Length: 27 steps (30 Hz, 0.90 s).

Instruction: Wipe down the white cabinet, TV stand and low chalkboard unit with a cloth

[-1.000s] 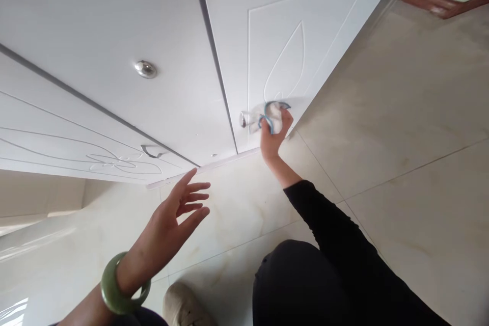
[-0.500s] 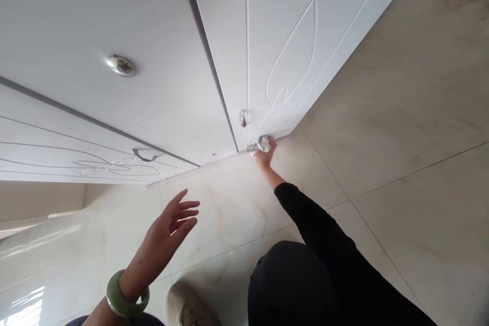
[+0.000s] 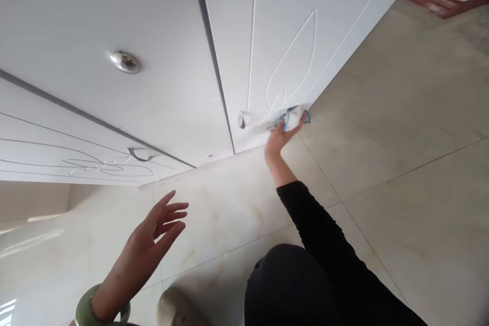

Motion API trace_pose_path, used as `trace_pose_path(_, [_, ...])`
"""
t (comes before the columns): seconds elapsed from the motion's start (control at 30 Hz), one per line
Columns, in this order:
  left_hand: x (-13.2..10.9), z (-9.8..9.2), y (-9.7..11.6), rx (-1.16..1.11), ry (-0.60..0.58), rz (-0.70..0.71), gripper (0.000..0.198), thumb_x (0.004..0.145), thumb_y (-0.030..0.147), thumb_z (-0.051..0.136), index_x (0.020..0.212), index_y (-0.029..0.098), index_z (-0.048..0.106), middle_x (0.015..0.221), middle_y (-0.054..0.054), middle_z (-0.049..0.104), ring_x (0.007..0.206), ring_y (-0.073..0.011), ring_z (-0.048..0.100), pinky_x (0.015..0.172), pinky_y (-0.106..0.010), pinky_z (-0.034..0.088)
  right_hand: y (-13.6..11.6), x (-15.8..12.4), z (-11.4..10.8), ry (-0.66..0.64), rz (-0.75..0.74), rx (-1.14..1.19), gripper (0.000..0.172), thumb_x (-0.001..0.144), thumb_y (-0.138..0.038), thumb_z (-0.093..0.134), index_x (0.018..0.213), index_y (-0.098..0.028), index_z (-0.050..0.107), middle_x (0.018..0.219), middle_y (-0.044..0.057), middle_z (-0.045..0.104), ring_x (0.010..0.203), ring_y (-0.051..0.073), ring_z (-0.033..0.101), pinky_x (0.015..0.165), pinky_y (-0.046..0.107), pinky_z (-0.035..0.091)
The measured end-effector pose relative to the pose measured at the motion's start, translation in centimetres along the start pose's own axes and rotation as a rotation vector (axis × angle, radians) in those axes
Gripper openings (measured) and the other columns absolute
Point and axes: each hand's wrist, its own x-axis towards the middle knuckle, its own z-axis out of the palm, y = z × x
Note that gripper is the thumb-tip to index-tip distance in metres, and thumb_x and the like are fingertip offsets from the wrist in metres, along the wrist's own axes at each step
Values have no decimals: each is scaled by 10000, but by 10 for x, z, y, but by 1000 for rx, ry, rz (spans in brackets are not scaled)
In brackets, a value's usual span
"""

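Observation:
My right hand [image 3: 280, 138] grips a white cloth [image 3: 294, 118] with blue edging. The cloth is pressed against the lower right part of a white cabinet door [image 3: 282, 30], near the foot of its raised leaf pattern. Part of the fingers is hidden by the cloth. Above the floor on the left, my left hand [image 3: 160, 224] holds nothing, its fingers stretched out and apart. A green bangle [image 3: 89, 308] circles that wrist.
The cabinet carries a metal knob [image 3: 125, 62], a small handle [image 3: 242, 120] and a curved pull [image 3: 141, 155]. Pale marble-like tiles [image 3: 214, 214] cover the floor. A beige shoe [image 3: 175, 308] stands below. Reddish-brown trim [image 3: 431, 2] lies at the upper right.
My right hand has moved the cloth up and to the right, from the cabinet's bottom edge onto the door's lower right corner. My left hand has shifted slightly left.

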Motion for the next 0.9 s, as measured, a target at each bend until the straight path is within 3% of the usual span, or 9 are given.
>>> trace_pose_path(0.1, [0,1,0,4,0,8,747,912,636,698,1564,353,467,1371,-106,726,1206,-301,750,1013,-498,670,-22,-53,14,-75,-156,-175,771,950,-172,395,1700,-207,220,1744,172,192,1677,302,135,1294,654,284])
trace_pose_path(0.17, [2,3,2,8,-5,10,737,915,632,696,1559,352,475,1369,-104,727,1207,-298,750,1012,-492,671,-23,-87,19,-235,-170,-245,775,929,-135,400,1691,-205,280,1764,165,158,1683,319,92,1310,668,226])
trace_pose_path(0.23, [3,5,7,12,-14,11,733,910,631,700,1549,341,487,1359,-106,732,1206,-298,751,1007,-485,675,-11,-113,21,-402,-168,-278,702,929,-136,427,1630,-173,420,1767,177,166,1682,335,84,1328,640,204])
trace_pose_path(0.33, [3,8,13,25,-23,20,729,901,632,706,1534,331,506,1346,-105,740,1201,-296,754,1012,-481,674,21,-135,16,-636,-217,-304,604,908,-119,498,1500,-185,600,1736,156,294,1675,329,129,1349,565,210])
trace_pose_path(0.47, [-1,8,18,56,-17,23,715,901,632,699,1517,317,524,1328,-102,749,1186,-292,761,1014,-487,673,58,-146,0,-824,-280,-239,696,831,-18,498,1477,-234,639,1688,85,421,1671,288,176,1360,510,234])
trace_pose_path(0.57, [-5,6,18,72,-7,34,707,915,625,683,1527,312,515,1337,-95,744,1191,-279,759,1024,-488,669,73,-156,-13,-832,-197,-196,734,798,10,476,1473,-221,647,1675,76,448,1650,277,256,1357,496,270])
trace_pose_path(0.7, [-10,2,19,78,-28,66,689,936,599,678,1541,320,501,1355,-87,736,1209,-266,751,1042,-472,662,73,-167,-25,-832,-99,-194,613,822,-26,460,1368,-163,705,1548,149,583,1485,310,514,1274,540,415])
trace_pose_path(0.77, [-13,1,22,77,-41,79,678,943,587,679,1543,328,500,1358,-83,735,1212,-259,749,1044,-458,663,60,-163,-30,-749,-128,-172,534,890,-96,461,1363,-183,694,1490,158,617,1385,313,587,1207,567,479])
trace_pose_path(0.9, [-19,0,29,54,-8,109,654,949,585,672,1528,324,521,1337,-82,744,1204,-257,752,1041,-451,666,6,-129,-34,-442,-341,-50,495,997,-226,446,1459,-266,621,1473,142,548,1396,306,542,1170,580,498])
